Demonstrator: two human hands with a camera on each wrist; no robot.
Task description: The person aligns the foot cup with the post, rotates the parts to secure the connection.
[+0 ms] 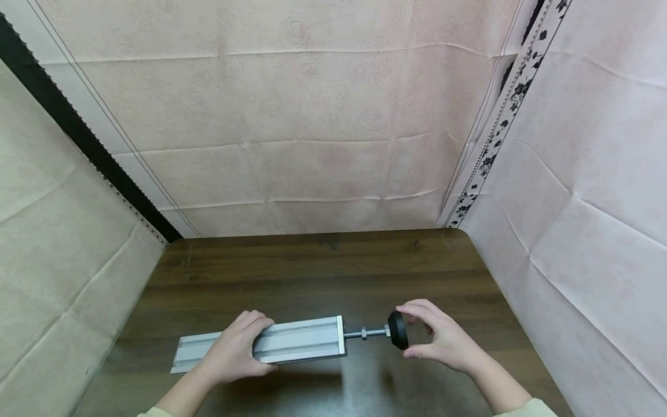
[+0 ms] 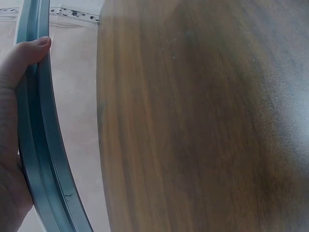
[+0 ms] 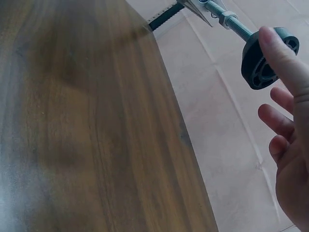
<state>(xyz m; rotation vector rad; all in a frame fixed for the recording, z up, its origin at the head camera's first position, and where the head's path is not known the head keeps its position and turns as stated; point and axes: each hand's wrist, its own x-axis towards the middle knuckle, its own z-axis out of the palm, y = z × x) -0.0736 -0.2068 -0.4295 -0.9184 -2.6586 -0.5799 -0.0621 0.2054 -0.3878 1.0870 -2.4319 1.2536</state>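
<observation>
My left hand (image 1: pixel 237 348) grips a silver aluminium profile (image 1: pixel 302 340) around its middle, thumb on the near side and fingers over the far side. The grooved profile (image 2: pixel 41 125) runs lengthwise through the left wrist view. From its right end sticks a threaded rod with hex nuts (image 1: pixel 363 333), tipped by a round black foot (image 1: pixel 398 330). My right hand (image 1: pixel 443 339) pinches that foot at its rim between thumb and fingers. In the right wrist view the foot's ribbed underside (image 3: pixel 263 70) shows, with the thumb on its edge and the other fingers curled beside it.
Below the hands lies a dark wood-grain table (image 1: pixel 312 266), with shadows of the profile on it. Pale cloth hangings (image 1: pixel 323 116) rise behind the table and on both sides. A black strip (image 1: pixel 88 133) runs down the left corner, a flowered border (image 1: pixel 490 150) down the right.
</observation>
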